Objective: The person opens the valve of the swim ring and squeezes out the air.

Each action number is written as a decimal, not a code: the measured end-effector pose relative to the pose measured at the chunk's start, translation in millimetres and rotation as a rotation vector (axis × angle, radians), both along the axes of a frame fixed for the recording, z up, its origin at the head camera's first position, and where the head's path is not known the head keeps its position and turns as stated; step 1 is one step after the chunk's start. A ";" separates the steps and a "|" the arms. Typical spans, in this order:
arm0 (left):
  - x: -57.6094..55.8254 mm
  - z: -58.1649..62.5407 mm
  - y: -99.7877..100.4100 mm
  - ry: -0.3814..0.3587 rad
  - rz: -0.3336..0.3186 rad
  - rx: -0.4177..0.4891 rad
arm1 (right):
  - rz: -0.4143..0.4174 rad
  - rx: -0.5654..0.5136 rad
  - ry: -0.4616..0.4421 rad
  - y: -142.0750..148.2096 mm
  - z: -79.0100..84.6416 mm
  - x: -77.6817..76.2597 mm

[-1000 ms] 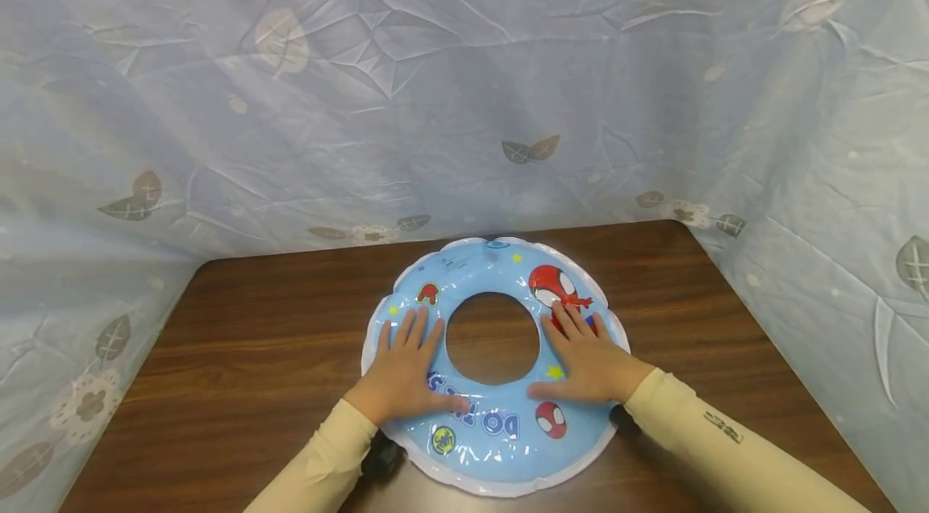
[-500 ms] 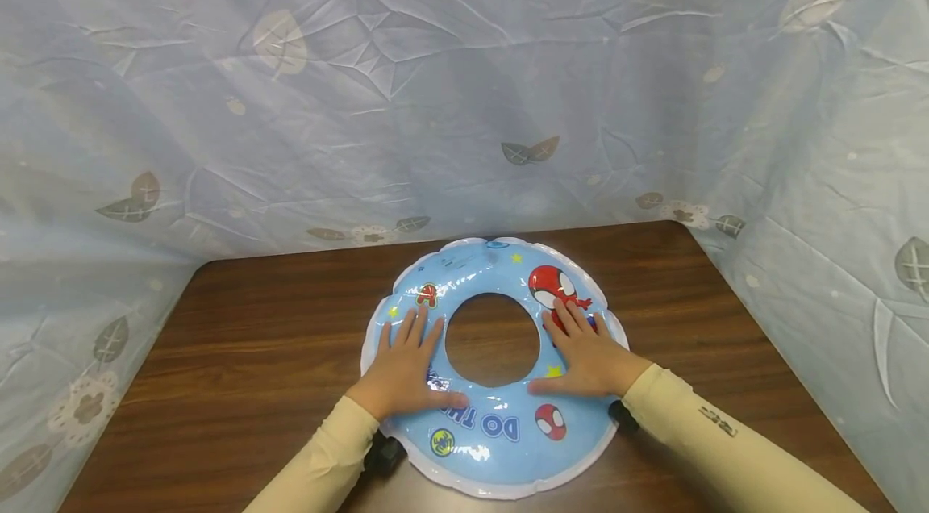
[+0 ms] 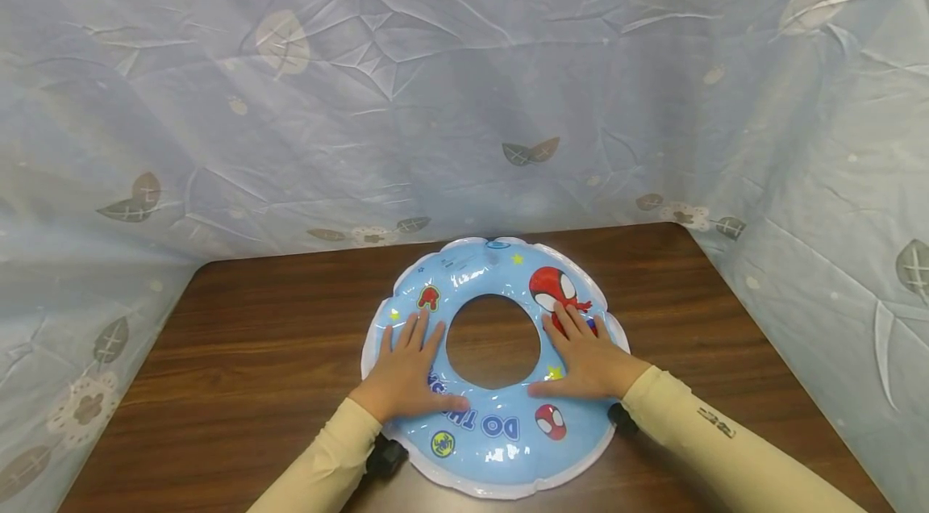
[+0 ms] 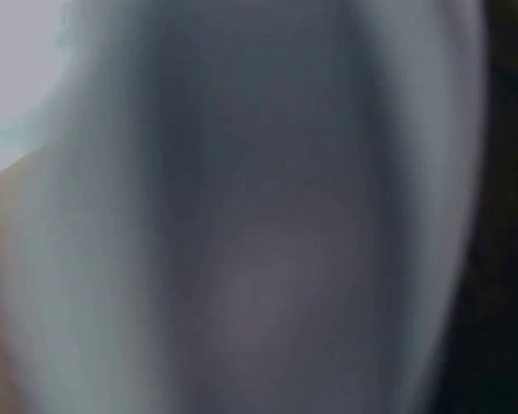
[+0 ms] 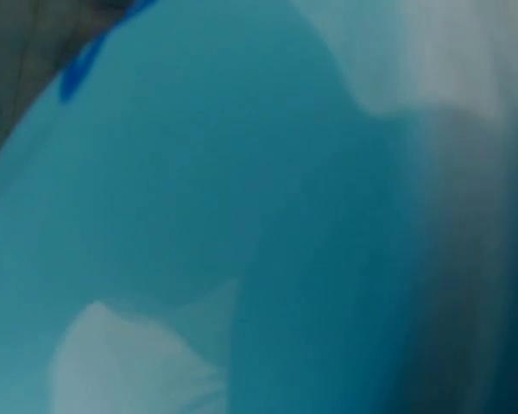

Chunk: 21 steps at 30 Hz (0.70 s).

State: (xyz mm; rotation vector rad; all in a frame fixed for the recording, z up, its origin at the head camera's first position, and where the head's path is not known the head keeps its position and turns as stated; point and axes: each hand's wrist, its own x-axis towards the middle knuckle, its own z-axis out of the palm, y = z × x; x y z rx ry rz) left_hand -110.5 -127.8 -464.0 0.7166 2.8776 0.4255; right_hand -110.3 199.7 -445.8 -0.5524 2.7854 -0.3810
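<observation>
A light-blue inflated swim ring [image 3: 493,456] with a white scalloped seam, cartoon prints and lettering lies flat in the head view. My left hand [image 3: 406,376] rests palm down on its left side, fingers spread and straight, thumb pointing toward the lettering. On the opposite side my right hand [image 3: 588,361] lies likewise, its fingertips over the red cartoon figure [image 3: 553,287]. Neither hand curls round the ring. In the right wrist view the blue vinyl of the ring [image 5: 173,190] fills most of the picture. The left wrist view is a close pale blur.
The ring lies on a dark wooden table [image 3: 254,352], visible through its central hole. Pale blue cloth [image 3: 450,110] with leaf and flower prints hangs behind and at both sides. A black wrist device [image 3: 386,456] sits under the left wrist, and another [image 3: 622,418] under the right.
Both hands stay in nearly the same place on the swim ring. Its surface shifts slightly: the shine and the lettering near the left thumb look a little different.
</observation>
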 end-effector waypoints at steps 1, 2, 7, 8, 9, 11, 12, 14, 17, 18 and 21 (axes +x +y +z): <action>-0.2 -0.9 0.0 0.000 -0.001 -0.002 | 0.001 0.001 0.001 0.0 -0.1 0.0; -0.4 -1.7 0.1 0.002 -0.002 0.005 | 0.002 0.004 0.002 -0.1 -0.1 0.1; -1.2 -5.2 -0.3 0.008 -0.008 0.011 | 0.004 0.005 -0.003 -0.7 -0.1 0.3; -1.1 -5.6 -0.6 0.012 -0.012 0.017 | 0.005 0.004 -0.005 -0.8 -0.1 0.3; -1.2 -6.1 -0.8 0.014 -0.015 0.021 | 0.006 0.002 -0.007 -0.8 -0.2 0.4; -1.1 -6.6 -1.4 0.022 -0.022 0.040 | 0.008 0.004 -0.010 -0.6 -0.4 0.2; -1.1 -7.2 -1.7 0.026 -0.026 0.041 | 0.009 0.005 -0.012 -0.5 -0.7 0.2; -1.4 -8.4 -1.9 0.030 -0.029 0.039 | 0.011 0.003 -0.015 -0.5 -1.1 0.2; -1.8 -9.2 -1.7 0.026 -0.025 0.028 | 0.012 0.004 -0.018 -0.3 -2.1 -0.1; -2.0 -9.3 -1.5 0.022 -0.022 0.019 | 0.012 0.005 -0.019 -0.2 -2.4 -0.2; -2.3 -8.7 -0.9 0.013 -0.016 0.005 | 0.013 0.008 -0.021 -0.1 -3.2 -0.6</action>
